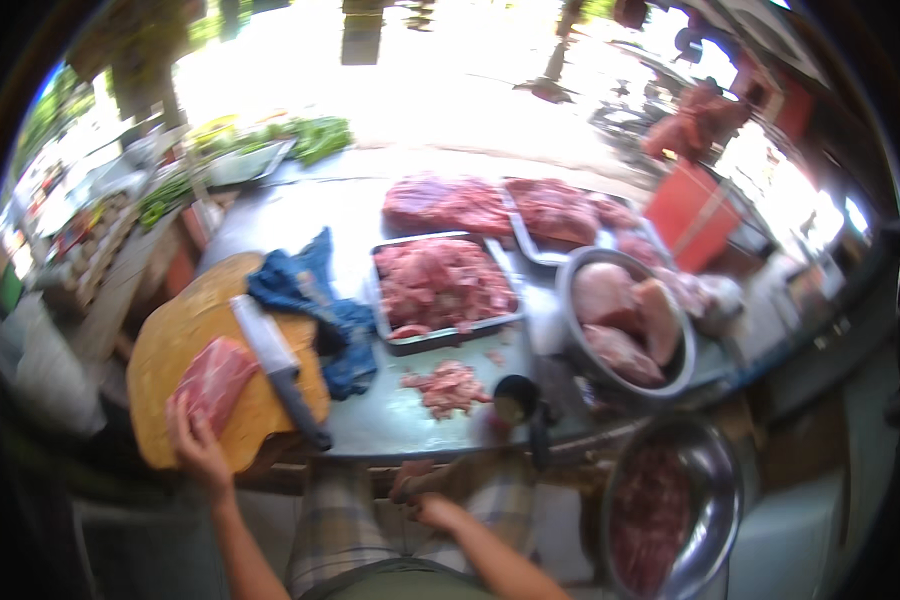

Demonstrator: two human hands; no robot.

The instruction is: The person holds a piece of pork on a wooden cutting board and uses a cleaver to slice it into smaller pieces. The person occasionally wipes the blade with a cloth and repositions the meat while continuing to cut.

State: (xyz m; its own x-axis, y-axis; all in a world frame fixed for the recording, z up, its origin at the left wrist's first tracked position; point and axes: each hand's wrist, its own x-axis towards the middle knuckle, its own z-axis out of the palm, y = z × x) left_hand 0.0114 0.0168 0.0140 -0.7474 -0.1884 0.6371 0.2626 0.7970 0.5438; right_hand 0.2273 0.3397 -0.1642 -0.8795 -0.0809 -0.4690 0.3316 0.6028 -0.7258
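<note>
At the left a round wooden chopping board [155, 330] carries a slab of raw meat [216, 378]. My left hand [200, 447] grips the near end of that meat, fingers on its top and side. A cleaver [267, 340] with a dark handle lies beside the meat, its handle pointing toward me. Blue cloth [345, 335] is bunched at the board's right edge. My right hand [432, 508] is low in front of my lap, below the table edge, next to a brownish shape. Blur hides its fingers and whatever they may hold.
A tray [450, 338] of cut meat stands mid-table, with meat scraps [444, 388] before it. Behind are a large meat slab [445, 203] and another tray [542, 258]. Metal bowls of meat [684, 375] [727, 500] stand right. Leafy greens [320, 138] lie far left.
</note>
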